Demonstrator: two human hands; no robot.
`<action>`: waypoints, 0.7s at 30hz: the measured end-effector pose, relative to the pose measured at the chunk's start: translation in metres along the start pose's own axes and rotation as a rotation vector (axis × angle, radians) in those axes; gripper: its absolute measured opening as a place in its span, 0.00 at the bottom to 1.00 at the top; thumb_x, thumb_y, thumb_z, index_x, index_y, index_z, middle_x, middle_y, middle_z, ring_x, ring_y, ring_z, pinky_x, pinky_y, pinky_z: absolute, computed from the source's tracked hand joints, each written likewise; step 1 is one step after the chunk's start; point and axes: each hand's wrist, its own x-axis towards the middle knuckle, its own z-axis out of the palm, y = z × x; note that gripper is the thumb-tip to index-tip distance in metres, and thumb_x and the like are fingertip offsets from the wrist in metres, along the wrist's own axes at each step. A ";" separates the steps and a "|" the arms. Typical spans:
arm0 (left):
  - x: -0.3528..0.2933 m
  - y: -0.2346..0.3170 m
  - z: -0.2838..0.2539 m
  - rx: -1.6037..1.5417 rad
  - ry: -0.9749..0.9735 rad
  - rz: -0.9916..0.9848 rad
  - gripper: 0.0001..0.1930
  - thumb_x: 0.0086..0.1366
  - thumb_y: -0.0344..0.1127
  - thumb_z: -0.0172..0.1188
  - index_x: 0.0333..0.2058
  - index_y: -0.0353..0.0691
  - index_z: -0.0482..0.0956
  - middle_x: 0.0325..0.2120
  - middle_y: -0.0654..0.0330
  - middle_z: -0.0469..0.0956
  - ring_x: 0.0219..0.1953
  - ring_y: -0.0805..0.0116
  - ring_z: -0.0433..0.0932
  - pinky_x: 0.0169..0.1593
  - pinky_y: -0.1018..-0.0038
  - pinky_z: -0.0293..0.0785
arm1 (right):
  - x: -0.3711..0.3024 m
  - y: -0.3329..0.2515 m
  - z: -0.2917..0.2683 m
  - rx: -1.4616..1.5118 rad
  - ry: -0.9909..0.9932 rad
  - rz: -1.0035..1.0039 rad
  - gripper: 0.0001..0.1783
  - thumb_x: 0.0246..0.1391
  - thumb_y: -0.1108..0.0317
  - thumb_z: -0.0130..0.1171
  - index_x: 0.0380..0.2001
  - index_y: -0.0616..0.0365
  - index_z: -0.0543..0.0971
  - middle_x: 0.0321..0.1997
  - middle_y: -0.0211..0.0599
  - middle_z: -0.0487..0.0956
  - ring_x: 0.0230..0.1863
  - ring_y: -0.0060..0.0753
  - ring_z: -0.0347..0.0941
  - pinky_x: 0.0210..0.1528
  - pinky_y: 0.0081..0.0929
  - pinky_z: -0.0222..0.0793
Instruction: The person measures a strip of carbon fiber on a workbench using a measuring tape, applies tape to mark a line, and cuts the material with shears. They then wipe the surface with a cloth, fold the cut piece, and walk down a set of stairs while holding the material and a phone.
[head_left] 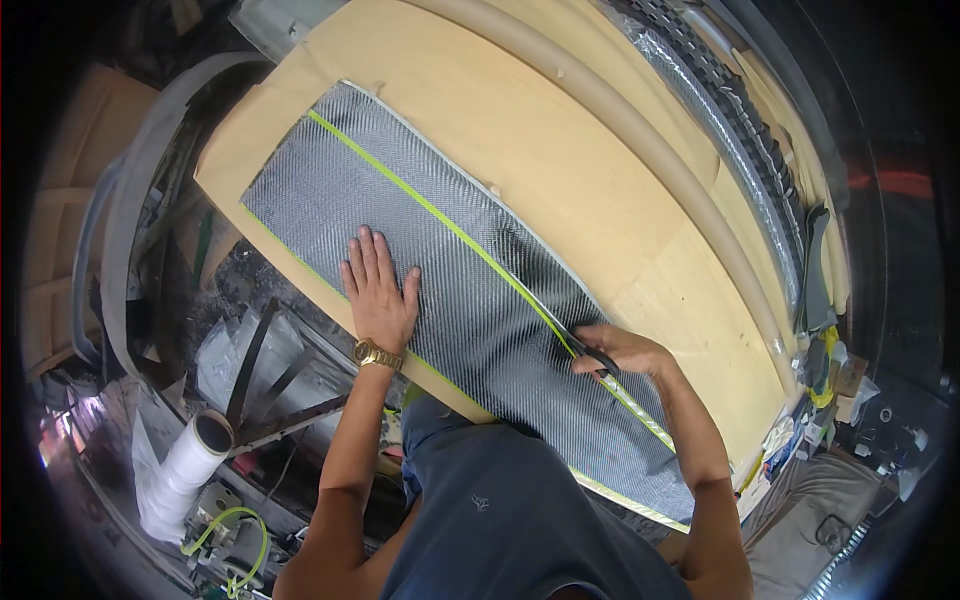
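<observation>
A sheet of grey woven carbon-fibre-like cloth (330, 180) lies on the tan board, with a yellow-green tape line (430, 208) running lengthwise along it. My left hand (383, 300) rests flat on the cloth near its closer edge, fingers stretched out. Black-handled scissors (597, 357) are in my right hand (635, 352), their blades pointing up-left along the tape line. From the scissors toward the lower right, the cloth is parted along the tape and a narrow pale gap shows. Around the blades the cloth is rippled and slightly raised.
The tan board (560, 150) extends beyond the cloth. A long cardboard tube (600, 100) lies along its far side, with rolled dark and plastic-wrapped material (720, 130) behind. At lower left stands a white roll (190, 465). Grey fabric (810, 510) and small clutter lie at lower right.
</observation>
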 end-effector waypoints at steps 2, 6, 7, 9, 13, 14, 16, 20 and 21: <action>0.000 0.000 0.000 -0.002 0.000 0.002 0.36 0.67 0.52 0.44 0.65 0.30 0.53 0.68 0.48 0.48 0.70 0.49 0.46 0.69 0.52 0.41 | 0.009 0.000 -0.002 -0.041 0.028 -0.007 0.26 0.49 0.44 0.67 0.21 0.57 0.71 0.15 0.26 0.69 0.18 0.18 0.69 0.20 0.20 0.61; 0.001 0.001 -0.002 -0.002 -0.012 0.001 0.37 0.67 0.52 0.45 0.65 0.30 0.54 0.68 0.47 0.49 0.70 0.48 0.47 0.69 0.52 0.41 | 0.018 -0.008 0.001 -0.049 0.070 0.026 0.27 0.48 0.43 0.67 0.21 0.56 0.71 0.16 0.26 0.69 0.19 0.18 0.68 0.21 0.19 0.62; 0.001 0.002 -0.003 -0.002 -0.018 -0.001 0.37 0.67 0.52 0.45 0.65 0.30 0.54 0.68 0.47 0.49 0.70 0.48 0.47 0.69 0.51 0.41 | 0.017 -0.009 0.002 -0.046 0.070 0.025 0.27 0.48 0.43 0.67 0.21 0.56 0.71 0.16 0.26 0.69 0.19 0.19 0.69 0.21 0.19 0.62; 0.001 0.003 -0.003 -0.004 -0.018 -0.001 0.37 0.66 0.52 0.46 0.65 0.30 0.54 0.68 0.47 0.49 0.70 0.48 0.47 0.69 0.51 0.41 | 0.012 -0.010 0.004 -0.044 0.068 0.025 0.27 0.48 0.43 0.67 0.21 0.56 0.71 0.16 0.26 0.69 0.19 0.19 0.69 0.21 0.19 0.62; -0.001 0.004 -0.002 -0.023 -0.024 -0.010 0.37 0.66 0.51 0.46 0.65 0.30 0.53 0.68 0.47 0.49 0.70 0.48 0.46 0.69 0.52 0.41 | 0.010 -0.005 0.003 -0.028 0.064 -0.020 0.28 0.48 0.40 0.66 0.20 0.56 0.71 0.16 0.26 0.69 0.18 0.20 0.69 0.20 0.20 0.62; -0.001 0.004 -0.002 -0.028 -0.023 -0.010 0.37 0.66 0.51 0.47 0.65 0.30 0.53 0.68 0.47 0.49 0.70 0.48 0.46 0.69 0.52 0.41 | 0.010 -0.011 0.004 -0.023 0.057 -0.029 0.29 0.48 0.40 0.66 0.20 0.56 0.72 0.17 0.26 0.69 0.18 0.19 0.69 0.20 0.20 0.62; -0.002 0.005 -0.001 -0.039 -0.019 -0.016 0.37 0.66 0.51 0.47 0.65 0.30 0.53 0.68 0.48 0.49 0.70 0.48 0.46 0.69 0.52 0.41 | 0.014 -0.019 0.002 -0.057 0.042 -0.021 0.29 0.48 0.39 0.65 0.20 0.56 0.72 0.17 0.27 0.70 0.18 0.20 0.70 0.19 0.20 0.62; -0.003 0.001 -0.002 -0.062 -0.021 -0.038 0.36 0.67 0.51 0.46 0.65 0.31 0.53 0.69 0.50 0.49 0.70 0.50 0.46 0.70 0.53 0.41 | 0.030 -0.028 0.001 -0.144 0.076 -0.006 0.29 0.48 0.40 0.65 0.20 0.56 0.72 0.15 0.28 0.70 0.17 0.21 0.70 0.19 0.21 0.63; -0.003 0.001 -0.002 -0.062 -0.009 -0.032 0.36 0.67 0.51 0.46 0.66 0.32 0.53 0.69 0.50 0.49 0.70 0.50 0.45 0.70 0.53 0.41 | 0.031 -0.026 0.002 -0.150 0.094 -0.004 0.28 0.49 0.40 0.65 0.20 0.57 0.73 0.14 0.28 0.70 0.17 0.21 0.70 0.19 0.21 0.63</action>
